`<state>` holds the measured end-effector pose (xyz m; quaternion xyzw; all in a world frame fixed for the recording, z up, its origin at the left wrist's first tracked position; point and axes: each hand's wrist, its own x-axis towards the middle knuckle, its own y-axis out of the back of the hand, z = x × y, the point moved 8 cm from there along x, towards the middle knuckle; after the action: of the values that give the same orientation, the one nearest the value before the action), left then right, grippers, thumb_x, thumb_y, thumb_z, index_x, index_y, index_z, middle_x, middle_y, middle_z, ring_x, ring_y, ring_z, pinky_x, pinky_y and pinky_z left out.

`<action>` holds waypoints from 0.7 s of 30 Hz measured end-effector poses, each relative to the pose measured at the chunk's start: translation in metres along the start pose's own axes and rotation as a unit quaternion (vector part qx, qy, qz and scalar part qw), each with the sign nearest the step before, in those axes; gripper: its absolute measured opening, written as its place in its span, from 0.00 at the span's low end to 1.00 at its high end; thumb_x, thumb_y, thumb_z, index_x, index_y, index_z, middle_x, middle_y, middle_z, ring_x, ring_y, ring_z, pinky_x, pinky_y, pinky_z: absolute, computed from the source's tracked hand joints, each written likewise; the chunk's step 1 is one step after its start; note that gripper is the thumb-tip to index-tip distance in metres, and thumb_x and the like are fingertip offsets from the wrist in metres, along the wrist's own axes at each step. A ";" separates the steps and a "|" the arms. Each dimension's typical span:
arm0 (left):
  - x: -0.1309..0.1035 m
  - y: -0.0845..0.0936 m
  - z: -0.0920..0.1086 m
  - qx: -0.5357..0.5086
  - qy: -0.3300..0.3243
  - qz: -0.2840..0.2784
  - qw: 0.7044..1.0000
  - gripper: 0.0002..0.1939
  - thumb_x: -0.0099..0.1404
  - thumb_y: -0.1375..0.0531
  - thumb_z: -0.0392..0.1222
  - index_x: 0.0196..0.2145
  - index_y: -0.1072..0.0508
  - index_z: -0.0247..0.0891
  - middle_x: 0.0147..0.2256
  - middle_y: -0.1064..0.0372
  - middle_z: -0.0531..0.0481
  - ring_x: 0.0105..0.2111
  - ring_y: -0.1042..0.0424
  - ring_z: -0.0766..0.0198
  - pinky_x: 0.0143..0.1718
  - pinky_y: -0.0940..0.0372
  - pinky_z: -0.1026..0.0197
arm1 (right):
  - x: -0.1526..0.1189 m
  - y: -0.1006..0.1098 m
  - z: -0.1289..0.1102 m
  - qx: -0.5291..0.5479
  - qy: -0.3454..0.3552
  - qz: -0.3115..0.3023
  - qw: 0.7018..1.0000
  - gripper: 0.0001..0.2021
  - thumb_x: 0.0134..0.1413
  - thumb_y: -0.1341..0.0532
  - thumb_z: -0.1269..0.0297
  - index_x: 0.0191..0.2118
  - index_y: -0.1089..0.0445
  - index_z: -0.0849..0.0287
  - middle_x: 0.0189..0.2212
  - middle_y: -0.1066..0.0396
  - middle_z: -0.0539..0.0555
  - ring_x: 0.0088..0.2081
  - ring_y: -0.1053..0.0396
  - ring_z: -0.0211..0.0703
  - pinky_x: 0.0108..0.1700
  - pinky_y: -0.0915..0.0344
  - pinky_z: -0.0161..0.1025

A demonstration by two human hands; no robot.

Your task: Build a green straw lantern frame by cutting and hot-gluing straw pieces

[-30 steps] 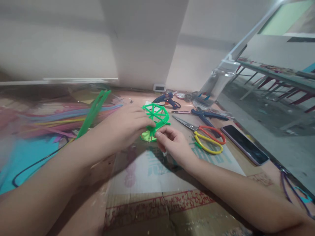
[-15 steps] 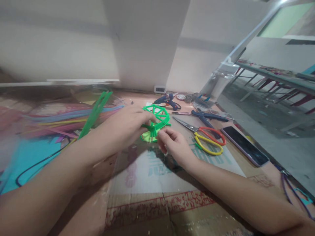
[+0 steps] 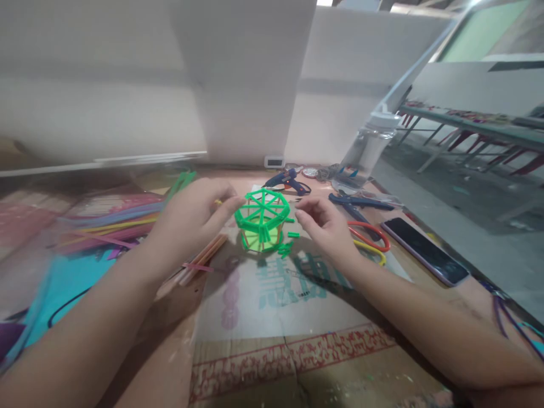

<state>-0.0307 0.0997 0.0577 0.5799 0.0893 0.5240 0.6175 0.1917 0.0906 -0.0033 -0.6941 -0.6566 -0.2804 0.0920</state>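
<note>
The green frame [image 3: 262,211] is standing on the cluttered surface [image 3: 238,351] between the left hand [image 3: 193,209] and right hand [image 3: 325,226], whose fingers are curling loosely. A bottle [image 3: 368,148] is standing behind; another table [image 3: 476,126] is occupying the room beyond.

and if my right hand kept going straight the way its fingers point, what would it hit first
Most likely the green frame, at its upper rim, just across from the right hand's fingertips; depth is hard to judge here.
</note>
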 end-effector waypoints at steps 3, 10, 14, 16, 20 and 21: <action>0.001 -0.005 0.002 -0.009 -0.052 -0.022 0.998 0.20 0.75 0.49 0.55 0.38 0.24 0.41 0.39 0.23 0.45 0.43 0.26 0.50 0.46 0.33 0.49 | 0.006 0.005 -0.021 -0.120 0.137 -0.038 0.982 0.06 0.63 0.36 0.65 0.45 0.26 0.55 0.37 0.28 0.53 0.39 0.29 0.44 0.43 0.30 0.44; -0.008 -0.021 0.014 -0.018 -0.156 -0.080 0.984 0.23 0.66 0.33 0.53 0.54 0.28 0.40 0.60 0.33 0.38 0.62 0.35 0.45 0.62 0.38 0.41 | -0.004 -0.009 -0.038 -0.247 0.256 -0.155 0.921 0.15 0.66 0.36 0.58 0.56 0.27 0.50 0.61 0.34 0.61 0.64 0.36 0.58 0.66 0.39 0.61; -0.012 -0.034 0.016 0.015 -0.146 -0.109 0.983 0.29 0.61 0.29 0.47 0.56 0.32 0.39 0.60 0.33 0.36 0.62 0.34 0.43 0.61 0.36 0.39 | -0.009 -0.015 -0.041 -0.275 0.274 -0.173 0.905 0.18 0.67 0.37 0.58 0.60 0.30 0.49 0.66 0.38 0.62 0.67 0.40 0.61 0.67 0.42 0.65; -0.013 -0.037 0.016 0.029 -0.143 -0.115 0.983 0.29 0.61 0.29 0.44 0.56 0.32 0.39 0.60 0.34 0.35 0.62 0.34 0.43 0.61 0.35 0.40 | -0.007 -0.013 -0.040 -0.289 0.275 -0.166 0.902 0.19 0.67 0.38 0.61 0.62 0.32 0.49 0.67 0.39 0.62 0.68 0.41 0.59 0.67 0.42 0.64; -0.014 -0.038 0.013 0.042 -0.138 -0.125 0.982 0.29 0.63 0.30 0.47 0.58 0.35 0.40 0.63 0.38 0.36 0.63 0.34 0.43 0.61 0.34 0.43 | 0.002 -0.001 -0.038 -0.281 0.261 -0.128 0.915 0.24 0.66 0.37 0.61 0.64 0.37 0.55 0.65 0.38 0.66 0.67 0.40 0.59 0.67 0.41 0.61; -0.014 -0.038 0.012 0.040 -0.132 -0.127 0.982 0.29 0.64 0.31 0.49 0.58 0.35 0.41 0.64 0.39 0.36 0.63 0.34 0.44 0.61 0.34 0.43 | 0.004 0.002 -0.036 -0.271 0.255 -0.114 0.921 0.22 0.65 0.36 0.61 0.62 0.35 0.56 0.62 0.36 0.66 0.64 0.38 0.59 0.65 0.39 0.60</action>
<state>-0.0075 0.0900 0.0240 0.6521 0.1009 0.3563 0.6616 0.1841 0.0759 0.0294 -0.5180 -0.5848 -0.6235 0.0324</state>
